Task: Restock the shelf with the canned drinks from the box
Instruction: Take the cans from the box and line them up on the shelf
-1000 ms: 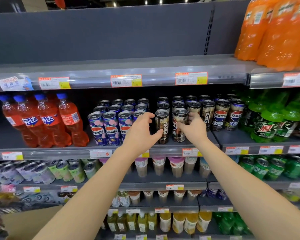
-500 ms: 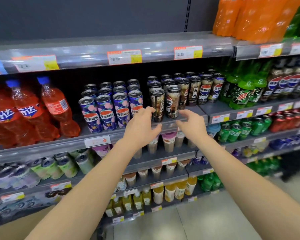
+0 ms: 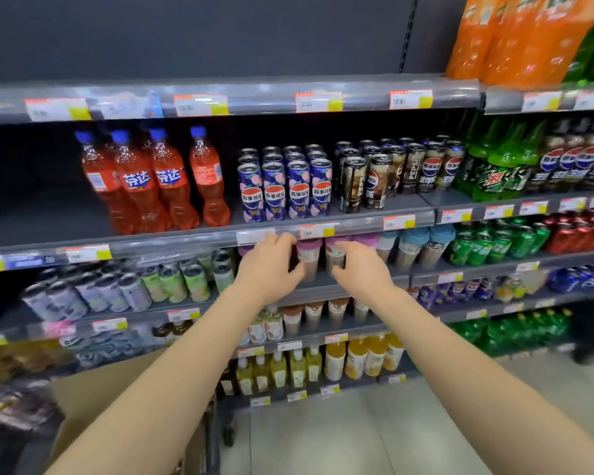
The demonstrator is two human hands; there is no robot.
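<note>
Dark Pepsi cans (image 3: 364, 183) stand in rows on the grey shelf (image 3: 357, 219), with two at the front edge. Blue-and-pink Pepsi cans (image 3: 285, 190) stand to their left. My left hand (image 3: 268, 265) and my right hand (image 3: 360, 269) hover empty below that shelf's edge, fingers loosely curled, in front of purple-lidded cups (image 3: 309, 255). A corner of the cardboard box (image 3: 96, 406) shows at the lower left, partly hidden behind my left forearm.
Orange Fanta bottles (image 3: 151, 186) fill the left of the can shelf, green Mountain Dew bottles (image 3: 494, 166) the right. Lower shelves hold cans, cups and yellow bottles. Big orange bottles (image 3: 515, 39) stand top right. The pale aisle floor (image 3: 323, 440) lies below.
Both hands have let go of the front dark cans and dropped away below the shelf edge. The view has pulled back and swung, showing more of the shelves and the floor.
</note>
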